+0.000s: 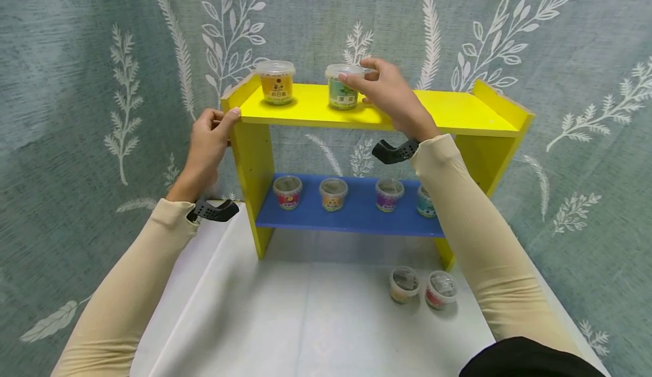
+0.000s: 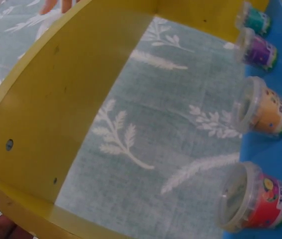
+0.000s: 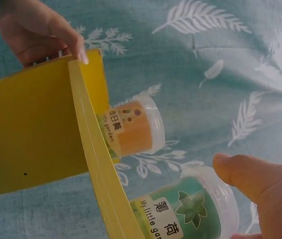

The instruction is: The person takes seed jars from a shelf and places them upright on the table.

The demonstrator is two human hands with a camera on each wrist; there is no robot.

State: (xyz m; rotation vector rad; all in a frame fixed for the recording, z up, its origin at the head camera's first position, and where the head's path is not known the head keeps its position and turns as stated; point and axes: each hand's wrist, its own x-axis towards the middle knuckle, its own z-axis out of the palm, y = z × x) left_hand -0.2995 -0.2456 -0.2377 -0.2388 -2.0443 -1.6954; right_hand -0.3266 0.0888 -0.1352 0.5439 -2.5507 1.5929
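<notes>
Two tubs (image 1: 277, 85) are standing on the top board's (image 1: 448, 108) left half, four tubs (image 1: 333, 195) are lining the shelf (image 1: 356, 219) below, two tubs (image 1: 404, 285) are sitting on the table (image 1: 316, 320), front right.

"What's hidden?"
"The right sleeve (image 1: 479, 235) covers part of the teal cup (image 1: 425, 202) in the head view."
"Cropped?"
"The green cup (image 3: 193, 211), by the right wrist view's lower edge; a black shape (image 1: 527, 360), by the head view's."

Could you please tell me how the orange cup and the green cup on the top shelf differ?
The orange cup stands left of the green cup. The right hand is at the green cup, while no hand is at the orange cup. Both are lidded and stand upright on the yellow top shelf.
</notes>
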